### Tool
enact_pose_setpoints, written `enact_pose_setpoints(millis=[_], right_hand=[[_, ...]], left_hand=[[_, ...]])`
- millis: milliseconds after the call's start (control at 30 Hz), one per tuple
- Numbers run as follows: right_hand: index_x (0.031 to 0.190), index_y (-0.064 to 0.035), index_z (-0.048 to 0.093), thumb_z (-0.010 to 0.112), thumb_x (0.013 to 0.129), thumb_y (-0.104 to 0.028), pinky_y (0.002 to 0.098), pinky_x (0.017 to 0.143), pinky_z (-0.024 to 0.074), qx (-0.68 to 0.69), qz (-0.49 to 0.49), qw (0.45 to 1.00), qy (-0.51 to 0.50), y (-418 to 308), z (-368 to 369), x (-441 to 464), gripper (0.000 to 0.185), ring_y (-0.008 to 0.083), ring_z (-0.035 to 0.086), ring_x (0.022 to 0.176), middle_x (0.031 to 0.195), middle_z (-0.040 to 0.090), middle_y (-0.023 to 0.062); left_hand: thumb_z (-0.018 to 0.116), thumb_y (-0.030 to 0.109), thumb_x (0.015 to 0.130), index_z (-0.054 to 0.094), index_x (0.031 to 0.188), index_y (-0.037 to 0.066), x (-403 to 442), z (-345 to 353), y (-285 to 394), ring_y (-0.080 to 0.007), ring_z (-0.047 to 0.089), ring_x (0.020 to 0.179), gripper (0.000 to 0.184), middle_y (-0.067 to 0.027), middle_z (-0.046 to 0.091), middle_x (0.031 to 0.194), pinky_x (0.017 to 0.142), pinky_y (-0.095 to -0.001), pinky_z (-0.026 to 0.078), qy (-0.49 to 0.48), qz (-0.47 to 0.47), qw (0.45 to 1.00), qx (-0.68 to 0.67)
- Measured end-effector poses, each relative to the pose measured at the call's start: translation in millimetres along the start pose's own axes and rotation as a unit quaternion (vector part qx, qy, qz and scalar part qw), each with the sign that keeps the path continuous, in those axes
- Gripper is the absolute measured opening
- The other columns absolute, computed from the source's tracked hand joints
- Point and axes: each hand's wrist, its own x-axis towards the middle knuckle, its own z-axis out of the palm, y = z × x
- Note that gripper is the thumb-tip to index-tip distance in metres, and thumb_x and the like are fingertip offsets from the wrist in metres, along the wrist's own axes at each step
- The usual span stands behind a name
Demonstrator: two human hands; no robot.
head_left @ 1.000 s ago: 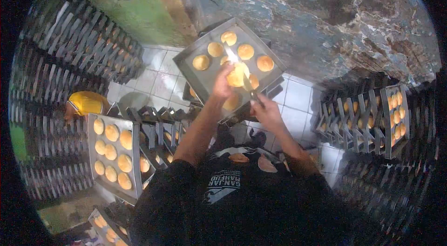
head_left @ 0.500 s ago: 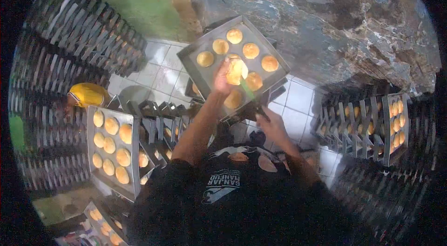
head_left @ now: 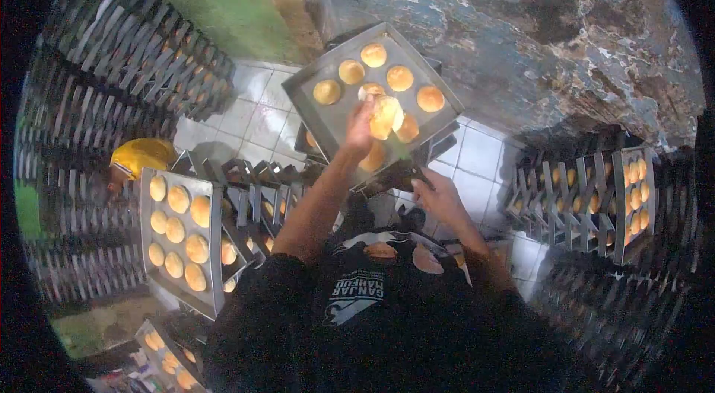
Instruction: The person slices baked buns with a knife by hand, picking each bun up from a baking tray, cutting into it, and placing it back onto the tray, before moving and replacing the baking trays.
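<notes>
Over the metal baking tray (head_left: 305, 88) in front of me, my left hand (head_left: 360, 131) is closed around a bun (head_left: 383, 119) that looks split, its pale inside showing. Round golden buns (head_left: 400, 78) lie on that tray, and one sits partly behind my left hand. Below the tray's near right edge, my right hand (head_left: 441, 198) grips the dark handle of a knife (head_left: 418, 176). Its green blade, visible a moment ago, cannot be made out now against the dark area under the tray.
To the left stands a tray of buns (head_left: 177, 240) atop a stack of trays. A person in a yellow top (head_left: 141, 156) is behind it. Tall tray stacks (head_left: 156, 39) line the left side. Another bun-filled tray stack (head_left: 570, 199) stands right. A peeling wall (head_left: 506, 36) rises ahead.
The knife has drawn back from the bun toward my body, and its green blade is out of sight. The bun in my left hand has shifted slightly right and shows more of its opening.
</notes>
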Motion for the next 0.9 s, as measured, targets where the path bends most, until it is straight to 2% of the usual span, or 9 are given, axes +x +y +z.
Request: enact_pose_setpoints(millis=[267, 367, 433, 567, 700, 733, 800, 867, 900], right_hand=[[0.128, -0.0036, 0.063, 0.063, 0.099, -0.022, 0.0325, 0.064, 0.0521, -0.035, -0.073, 0.997, -0.014, 14.5, 2.2, 13.3, 0.035, 0.0139, 0.064, 0.068, 0.078, 0.068, 0.0077], [0.126, -0.0034, 0.063, 0.062, 0.099, -0.022, 0.0344, 0.063, 0.0516, 0.002, -0.006, 0.998, -0.07, 35.9, 2.8, 6.5, 0.033, 0.0171, 0.064, 0.066, 0.077, 0.068, 0.0072], [0.135, -0.0025, 0.057, 0.058, 0.102, -0.021, 0.0239, 0.046, 0.0423, 0.003, -0.014, 0.996, -0.088, 35.2, 12.9, 22.1, 0.039, 0.0059, 0.05, 0.05, 0.071, 0.064, 0.0022], [0.134, -0.0028, 0.057, 0.057, 0.102, -0.02, 0.0237, 0.045, 0.0423, -0.003, -0.023, 0.995, -0.096, 26.5, 32.4, 45.6, 0.037, 0.0052, 0.05, 0.048, 0.071, 0.064, 0.001], [0.126, -0.0023, 0.063, 0.059, 0.101, -0.019, 0.0246, 0.045, 0.0379, 0.038, 0.079, 0.988, -0.128, 22.8, 17.7, -3.4, 0.031, 0.0063, 0.046, 0.049, 0.069, 0.06, 0.0003], [0.125, -0.0025, 0.064, 0.06, 0.1, -0.019, 0.025, 0.045, 0.0364, -0.049, -0.067, 0.993, -0.089, 77.1, 12.1, -10.5, 0.03, 0.0065, 0.045, 0.049, 0.068, 0.059, 0.0007], [0.125, -0.0028, 0.065, 0.061, 0.1, -0.019, 0.0254, 0.044, 0.0349, -0.138, -0.207, 0.967, -0.051, 117.8, 9.6, -29.4, 0.03, 0.0067, 0.045, 0.05, 0.067, 0.057, 0.0011], [0.126, -0.0037, 0.065, 0.062, 0.099, -0.021, 0.0263, 0.043, 0.0344, -0.011, 0.226, 0.973, -0.054, 81.8, -2.3, -49.9, 0.032, 0.0072, 0.044, 0.049, 0.066, 0.056, 0.0008], [0.126, -0.0037, 0.065, 0.062, 0.099, -0.021, 0.0263, 0.043, 0.0344, -0.017, 0.229, 0.972, -0.055, 86.0, -1.1, -51.6, 0.032, 0.0072, 0.044, 0.049, 0.066, 0.056, 0.0008]], left_hand=[[0.049, 0.047, 0.104, 0.061, 0.123, 0.001, 9.1, -10.5, -3.3, -0.0216, 0.071, 0.098, 0.051, -0.0099, 0.071, 0.112, 0.085, -0.0364, 0.059, 0.093, 0.009, 0.995, -0.034], [0.044, 0.05, 0.106, 0.061, 0.121, 0.0, 4.6, -19.2, -6.6, -0.0212, 0.071, 0.094, 0.055, -0.0097, 0.072, 0.107, 0.083, -0.036, 0.059, 0.111, -0.003, 0.993, -0.028], [0.042, 0.051, 0.106, 0.063, 0.119, 0.0, -5.5, -15.2, -7.4, -0.0217, 0.071, 0.088, 0.057, -0.0104, 0.071, 0.104, 0.076, -0.036, 0.059, 0.093, -0.037, 0.995, -0.006], [0.041, 0.053, 0.105, 0.065, 0.115, 0.0, 0.0, -20.6, -8.3, -0.0204, 0.071, 0.087, 0.06, -0.01, 0.071, 0.102, 0.077, -0.0341, 0.057, 0.167, -0.028, 0.985, -0.017], [0.043, 0.057, 0.102, 0.067, 0.112, 0.0, 19.3, -88.5, -16.8, -0.0225, 0.067, 0.085, 0.063, -0.0104, 0.07, 0.099, 0.076, -0.0356, 0.054, 0.265, -0.023, 0.952, 0.15], [0.045, 0.06, 0.1, 0.068, 0.113, 0.001, 22.9, -102.7, -15.0, -0.0249, 0.066, 0.082, 0.064, -0.0134, 0.069, 0.101, 0.076, -0.0355, 0.053, 0.295, -0.046, 0.931, 0.211], [0.048, 0.055, 0.1, 0.068, 0.112, -0.001, 35.8, -140.0, -14.2, -0.0308, 0.066, 0.087, 0.06, -0.0179, 0.067, 0.105, 0.079, -0.0397, 0.053, 0.33, -0.05, 0.899, 0.285], [0.051, 0.05, 0.1, 0.068, 0.111, -0.002, 57.9, -189.5, -26.1, -0.0368, 0.065, 0.091, 0.056, -0.0224, 0.066, 0.109, 0.082, -0.0438, 0.052, 0.359, -0.053, 0.861, 0.357], [0.054, 0.046, 0.1, 0.065, 0.115, -0.005, 71.7, -220.7, -39.4, -0.0392, 0.063, 0.098, 0.054, -0.0249, 0.063, 0.113, 0.086, -0.0456, 0.051, 0.33, 0.08, 0.811, 0.475]])
